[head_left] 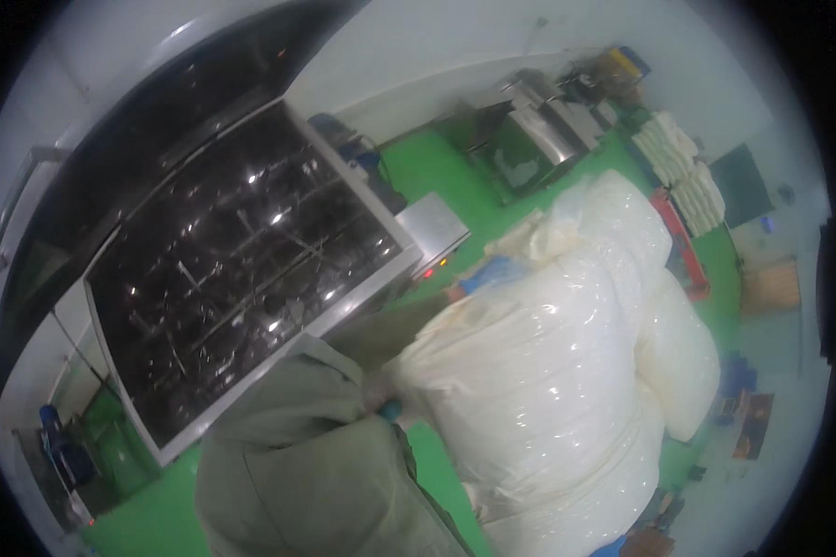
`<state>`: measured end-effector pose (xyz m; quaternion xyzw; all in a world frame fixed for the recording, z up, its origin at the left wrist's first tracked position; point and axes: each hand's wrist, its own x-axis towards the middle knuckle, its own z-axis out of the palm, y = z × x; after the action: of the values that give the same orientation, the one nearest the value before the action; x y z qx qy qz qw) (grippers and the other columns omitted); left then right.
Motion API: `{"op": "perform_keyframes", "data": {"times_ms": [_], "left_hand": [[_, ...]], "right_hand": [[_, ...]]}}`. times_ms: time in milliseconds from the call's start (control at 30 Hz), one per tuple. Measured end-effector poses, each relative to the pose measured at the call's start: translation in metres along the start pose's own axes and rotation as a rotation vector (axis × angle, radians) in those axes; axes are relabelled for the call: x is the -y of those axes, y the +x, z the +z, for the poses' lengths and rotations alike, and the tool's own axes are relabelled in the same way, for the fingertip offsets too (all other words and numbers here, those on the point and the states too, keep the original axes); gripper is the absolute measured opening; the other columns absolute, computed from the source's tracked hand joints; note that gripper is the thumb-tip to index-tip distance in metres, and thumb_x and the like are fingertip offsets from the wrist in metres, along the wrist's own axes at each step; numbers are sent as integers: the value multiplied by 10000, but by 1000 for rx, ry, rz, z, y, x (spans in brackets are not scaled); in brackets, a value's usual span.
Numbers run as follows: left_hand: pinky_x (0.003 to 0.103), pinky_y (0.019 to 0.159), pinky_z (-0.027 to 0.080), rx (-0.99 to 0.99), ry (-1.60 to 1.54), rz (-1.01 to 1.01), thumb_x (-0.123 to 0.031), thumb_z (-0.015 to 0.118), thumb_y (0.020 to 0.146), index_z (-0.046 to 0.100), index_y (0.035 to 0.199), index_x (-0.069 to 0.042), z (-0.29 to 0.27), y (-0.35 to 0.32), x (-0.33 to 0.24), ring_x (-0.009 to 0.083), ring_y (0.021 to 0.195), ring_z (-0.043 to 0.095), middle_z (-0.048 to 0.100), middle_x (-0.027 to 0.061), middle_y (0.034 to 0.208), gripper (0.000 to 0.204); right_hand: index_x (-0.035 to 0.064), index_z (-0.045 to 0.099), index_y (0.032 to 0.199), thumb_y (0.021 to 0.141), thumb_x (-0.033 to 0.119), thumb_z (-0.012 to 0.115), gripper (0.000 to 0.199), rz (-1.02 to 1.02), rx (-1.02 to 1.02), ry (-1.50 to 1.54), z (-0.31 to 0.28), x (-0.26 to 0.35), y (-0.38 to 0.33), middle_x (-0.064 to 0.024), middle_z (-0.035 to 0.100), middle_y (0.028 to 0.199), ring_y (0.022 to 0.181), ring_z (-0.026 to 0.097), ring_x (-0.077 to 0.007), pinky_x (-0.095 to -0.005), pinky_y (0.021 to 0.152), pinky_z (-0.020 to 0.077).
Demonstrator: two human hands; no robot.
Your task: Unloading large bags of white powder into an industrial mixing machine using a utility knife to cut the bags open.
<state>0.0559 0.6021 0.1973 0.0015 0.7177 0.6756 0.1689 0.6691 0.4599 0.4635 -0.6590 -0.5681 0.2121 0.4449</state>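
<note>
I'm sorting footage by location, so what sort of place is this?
Probably an industrial workroom, perhaps for processing or packing, though I can't tell its exact trade. The wide steel-rimmed machine, the green floor and the bulky white bundle in shiny plastic suggest it.

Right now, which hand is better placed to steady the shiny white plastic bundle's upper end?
Probably the blue-gloved left hand, near that end of the bundle; the right hand appears lower, barely visible.

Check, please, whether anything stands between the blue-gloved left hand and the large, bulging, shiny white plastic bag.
Nothing visible does: the blue-gloved left hand appears to rest against the upper left edge of the large, bulging, shiny white plastic bag.
</note>
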Motion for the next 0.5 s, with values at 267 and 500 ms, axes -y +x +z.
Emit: {"op": "perform_keyframes", "data": {"times_ms": [267, 500], "left_hand": [[408, 951, 373, -69, 2, -117, -428, 389, 881, 388, 1252, -13, -323, 41, 75, 271, 1151, 423, 443, 143, 1250, 557], [407, 950, 374, -237, -203, -176, -439, 383, 881, 381, 1261, -17, -472, -61, 119, 269, 1159, 416, 437, 140, 1260, 568]], "right_hand": [[-15, 552, 1012, 899, 350, 420, 404, -4, 121, -261, 39, 60, -1, -112, 594, 913, 830, 557, -237, -314, 760, 451], [-82, 550, 1029, 917, 354, 401, 474, 37, 285, -87, 143, 224, 3, -114, 598, 926, 771, 550, -184, -286, 726, 456]]}}
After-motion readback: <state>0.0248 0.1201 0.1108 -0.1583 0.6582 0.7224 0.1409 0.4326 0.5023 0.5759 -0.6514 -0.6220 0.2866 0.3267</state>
